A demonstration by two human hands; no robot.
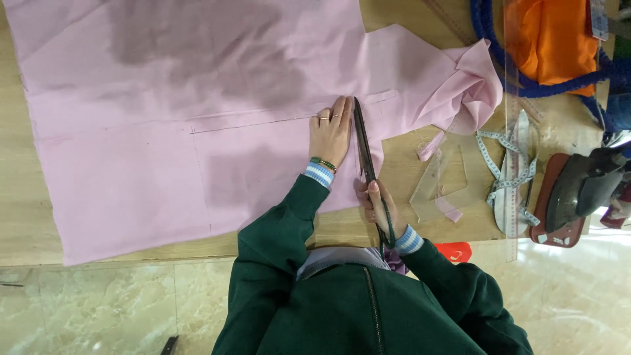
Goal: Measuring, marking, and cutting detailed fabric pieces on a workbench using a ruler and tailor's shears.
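Observation:
A large sheet of pink fabric [164, 131] lies spread on a wooden table [394, 223]. My left hand [330, 131] presses flat on the fabric, fingers together, with rings and a green bracelet. Just to its right run the long dark blades of a pair of scissors [363, 141], pointing away from me along the fabric's cut edge. My right hand [376, 205] grips the scissors' handles near the table's front edge. A bunched fold of the pink fabric [470, 85] lies to the right.
A clear plastic curve ruler [442, 187], a long clear ruler with a tape measure [509, 177] draped on it, and a dark iron [582, 187] on a red-brown pad sit at the right. Orange cloth [552, 36] and blue rope [486, 26] lie at the far right. Marble floor below.

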